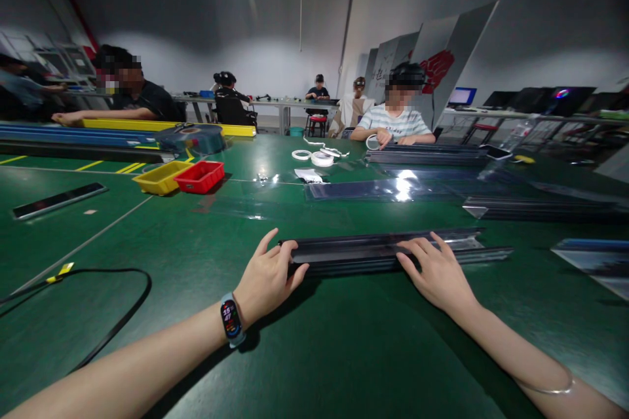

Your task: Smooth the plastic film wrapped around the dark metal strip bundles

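A long black channel-shaped profile (354, 247) lies across the green table in front of me, its hollow side up. My left hand (268, 275) is closed around its left end, thumb at the near edge and fingers over the end. Further right, my right hand (437, 272) grips the near wall of the profile, with the thumb outside and fingertips reaching into the channel. Some shiny clear film shows inside near the right end. My left wrist carries a band with a small screen (230, 319).
Beyond the profile lie clear plastic strips (354, 190) and rolls of white tape (322, 158). A yellow bin (162, 178) and a red bin (200, 177) stand left of them. A black cable (142, 281) curves at left. Across the table, a person in a striped shirt (393, 123) holds a tape roll.
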A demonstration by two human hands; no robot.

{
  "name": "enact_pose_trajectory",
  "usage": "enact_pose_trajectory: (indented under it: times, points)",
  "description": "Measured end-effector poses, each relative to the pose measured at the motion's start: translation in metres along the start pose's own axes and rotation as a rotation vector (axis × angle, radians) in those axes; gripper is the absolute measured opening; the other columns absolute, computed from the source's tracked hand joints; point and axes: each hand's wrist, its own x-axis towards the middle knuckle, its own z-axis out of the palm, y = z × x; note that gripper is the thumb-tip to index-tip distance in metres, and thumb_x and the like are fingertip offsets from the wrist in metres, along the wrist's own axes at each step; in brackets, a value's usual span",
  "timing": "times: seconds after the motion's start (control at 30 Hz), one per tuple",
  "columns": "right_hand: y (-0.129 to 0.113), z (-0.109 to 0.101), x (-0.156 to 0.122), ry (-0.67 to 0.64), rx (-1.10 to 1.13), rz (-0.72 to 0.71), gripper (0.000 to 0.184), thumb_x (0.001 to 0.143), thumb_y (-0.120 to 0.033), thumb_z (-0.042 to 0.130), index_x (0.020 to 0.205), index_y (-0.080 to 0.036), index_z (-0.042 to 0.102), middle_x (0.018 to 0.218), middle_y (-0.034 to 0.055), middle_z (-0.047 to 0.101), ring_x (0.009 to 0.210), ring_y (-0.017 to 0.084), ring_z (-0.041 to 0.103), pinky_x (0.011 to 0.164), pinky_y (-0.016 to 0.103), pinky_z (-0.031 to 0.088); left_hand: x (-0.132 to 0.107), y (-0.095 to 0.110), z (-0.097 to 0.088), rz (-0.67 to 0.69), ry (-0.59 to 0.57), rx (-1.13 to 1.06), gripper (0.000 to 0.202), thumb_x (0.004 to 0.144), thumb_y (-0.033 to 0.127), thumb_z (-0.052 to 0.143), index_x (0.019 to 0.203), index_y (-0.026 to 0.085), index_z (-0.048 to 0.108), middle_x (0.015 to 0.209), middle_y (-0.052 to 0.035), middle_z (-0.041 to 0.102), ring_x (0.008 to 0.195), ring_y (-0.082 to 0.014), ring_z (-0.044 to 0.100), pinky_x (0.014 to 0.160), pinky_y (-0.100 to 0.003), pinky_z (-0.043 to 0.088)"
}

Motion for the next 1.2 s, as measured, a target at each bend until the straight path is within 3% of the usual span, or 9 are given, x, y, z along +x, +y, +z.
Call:
enact_pose_trajectory:
  times: [0.3,0.67,0.9,1.2]
  points:
    - [0.002,0.003,-0.002,0.047,0.012,0.060,0.032,0.083,-0.039,0.038,0.105,-0.020,0.053,0.105,0.0066,0.054,0.101,0.020,0.047,0.099,0.044,0.022,0.004,0.002,-0.007,-0.035,-0.047,0.011,0.029,0.081,0.033,0.044,0.102,0.014,0.047,0.096,-0.0066,0.057,0.090,-0.0186,0.052,0.101,-0.046,0.025]
    - [0.007,0.010,0.003,-0.014,-0.008,0.055,0.041,0.085,-0.038,0.033,0.122,-0.022,0.041,0.122,0.0060,0.047,0.114,0.020,0.039,0.100,0.046,0.016,0.005,0.000,-0.003,-0.097,-0.079,-0.005,0.039,0.084,0.035,0.039,0.116,0.014,0.040,0.114,-0.0099,0.051,0.109,-0.0211,0.044,0.102,-0.048,0.018]
    - [0.008,0.007,0.005,0.038,0.013,0.062,0.035,0.084,-0.036,0.035,0.113,-0.021,0.049,0.113,0.0045,0.054,0.108,0.019,0.045,0.101,0.044,0.015,0.008,-0.001,-0.006,-0.122,-0.070,-0.048,0.033,0.083,0.035,0.040,0.110,0.016,0.044,0.106,-0.0065,0.055,0.100,-0.0186,0.049,0.103,-0.047,0.017]
    - [0.007,0.002,0.002,0.105,0.038,0.080,0.028,0.083,-0.032,0.037,0.100,-0.020,0.056,0.103,0.0042,0.059,0.098,0.018,0.051,0.099,0.043,0.018,0.006,0.001,-0.010,-0.049,-0.036,-0.054,0.029,0.081,0.033,0.043,0.106,0.016,0.046,0.101,-0.0057,0.058,0.094,-0.0183,0.052,0.102,-0.048,0.019]
